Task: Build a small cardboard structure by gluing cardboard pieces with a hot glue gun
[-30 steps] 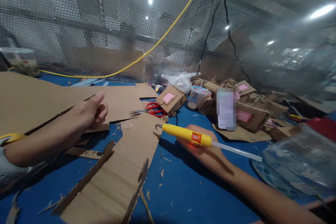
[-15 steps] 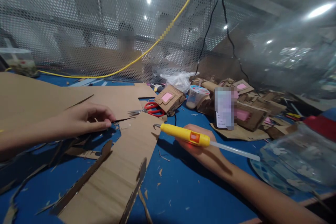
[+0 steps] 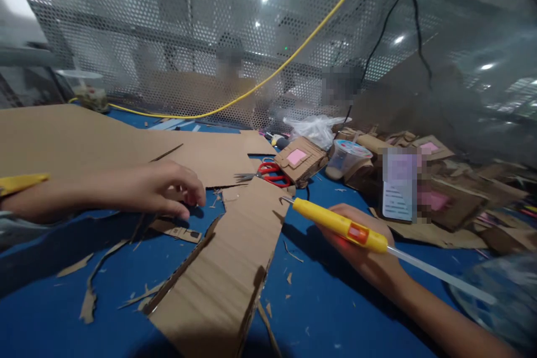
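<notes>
My right hand (image 3: pixel 356 229) is wrapped round a yellow glue gun (image 3: pixel 335 222); a clear glue stick (image 3: pixel 440 277) sticks out of its rear. The gun's metal tip is over the right edge of a long cardboard strip (image 3: pixel 226 257) with raised side flaps. My left hand (image 3: pixel 168 187) hovers over the blue table, left of the strip, its fingers curved and apart, holding nothing. Red-handled scissors (image 3: pixel 274 173) lie with slightly parted blades at the strip's far end.
A large cardboard sheet (image 3: pixel 84 140) covers the left back. Behind the scissors is a small cardboard box (image 3: pixel 302 159), beside a plastic cup (image 3: pixel 348 158). A lit phone (image 3: pixel 397 190) leans on cardboard pieces. Scraps (image 3: pixel 94 285) lie at the left; a yellow cable (image 3: pixel 251 89) crosses behind.
The view has turned left, so things appear farther right. My left hand's fingers have spread, and the thin dark piece near its fingertips no longer shows there. My right hand still holds the glue gun.
</notes>
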Demonstrator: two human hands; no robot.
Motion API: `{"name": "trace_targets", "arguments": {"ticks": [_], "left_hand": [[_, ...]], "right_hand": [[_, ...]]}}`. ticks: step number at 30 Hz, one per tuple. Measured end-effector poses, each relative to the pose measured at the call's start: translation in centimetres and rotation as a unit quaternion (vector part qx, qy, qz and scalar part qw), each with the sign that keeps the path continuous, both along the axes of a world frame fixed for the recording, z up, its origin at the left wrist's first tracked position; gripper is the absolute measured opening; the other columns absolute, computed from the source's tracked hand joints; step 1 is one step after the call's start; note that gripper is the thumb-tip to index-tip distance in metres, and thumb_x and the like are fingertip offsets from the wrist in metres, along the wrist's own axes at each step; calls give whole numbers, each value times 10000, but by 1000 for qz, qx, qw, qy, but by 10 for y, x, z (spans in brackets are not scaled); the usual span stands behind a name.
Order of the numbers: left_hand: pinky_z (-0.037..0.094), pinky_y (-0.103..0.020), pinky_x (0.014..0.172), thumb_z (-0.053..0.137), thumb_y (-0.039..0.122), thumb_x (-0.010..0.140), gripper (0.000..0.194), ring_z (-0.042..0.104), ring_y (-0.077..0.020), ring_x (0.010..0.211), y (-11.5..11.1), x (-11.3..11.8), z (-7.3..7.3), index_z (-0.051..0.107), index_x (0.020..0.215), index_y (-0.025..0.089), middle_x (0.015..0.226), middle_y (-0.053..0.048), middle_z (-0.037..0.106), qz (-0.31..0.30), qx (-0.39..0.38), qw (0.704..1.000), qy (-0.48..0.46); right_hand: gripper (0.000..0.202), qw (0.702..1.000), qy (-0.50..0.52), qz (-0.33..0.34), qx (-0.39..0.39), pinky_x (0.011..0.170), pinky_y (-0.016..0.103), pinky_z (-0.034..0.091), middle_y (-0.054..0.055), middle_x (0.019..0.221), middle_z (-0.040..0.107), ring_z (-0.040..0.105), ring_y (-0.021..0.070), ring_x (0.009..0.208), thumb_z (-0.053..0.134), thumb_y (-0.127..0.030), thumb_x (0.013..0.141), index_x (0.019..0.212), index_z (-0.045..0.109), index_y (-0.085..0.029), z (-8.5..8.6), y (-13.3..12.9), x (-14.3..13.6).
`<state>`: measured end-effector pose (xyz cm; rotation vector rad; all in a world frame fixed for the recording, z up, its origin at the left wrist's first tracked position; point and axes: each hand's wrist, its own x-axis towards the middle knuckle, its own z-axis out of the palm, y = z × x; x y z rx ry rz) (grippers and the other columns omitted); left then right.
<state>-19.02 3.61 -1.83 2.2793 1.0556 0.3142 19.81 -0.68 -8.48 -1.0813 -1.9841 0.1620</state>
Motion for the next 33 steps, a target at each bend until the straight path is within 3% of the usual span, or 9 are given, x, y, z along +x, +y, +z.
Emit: {"name": "trace_targets", "arguments": {"ticks": [4,9,18,21,27,30,33], "left_hand": [[499,-244,737,812,270,751,193,673,-197,842,-1,6,-9,782,939,237,892,-23,728,-49,-13,997,58],[461,-238,726,746,319,824,111,628,-175,793,-3,15,-20,740,793,213,829,-18,649,-80,-15,995,50],[470,-295,731,508,395,949,258,609,-213,782,-5,17,-22,611,796,214,821,-46,653,-94,-39,991,91],[454,-287,650,488,483,966,338,588,-200,700,-2,18,-24,596,787,218,761,-36,646,-55,-20,995,81],[378,-270,490,420,695,935,543,503,-159,542,14,12,-32,620,775,216,667,-33,627,104,8,995,-8],[463,-293,565,478,708,889,539,606,-196,662,22,18,-31,667,972,211,834,-70,702,136,45,990,-10],[548,-359,781,577,703,793,681,689,-290,974,32,35,-22,641,1240,194,1153,-138,726,132,59,989,30]], "right_hand": [[115,998,-28,33,44,527,288,541,9,739,733,682,186,601,671,-269,903,788,663,-266,0,3,2],[111,995,-57,49,63,534,284,543,1,739,719,669,172,587,646,-229,928,824,634,-266,3,1,0],[127,990,-46,102,88,526,279,525,-2,723,695,667,162,596,648,-175,897,835,598,-274,-1,3,-2],[103,990,-34,109,85,546,286,520,7,740,694,664,164,616,635,-199,915,850,603,-271,-4,3,-1],[114,994,-42,76,68,581,267,503,17,747,703,656,149,636,625,-218,924,812,620,-236,-1,0,-1],[135,996,-47,54,60,582,257,493,16,722,696,647,142,627,618,-215,908,774,621,-227,1,1,-3],[152,997,-44,54,41,580,258,485,21,720,694,638,144,624,612,-252,903,752,619,-230,0,4,-3]]}}
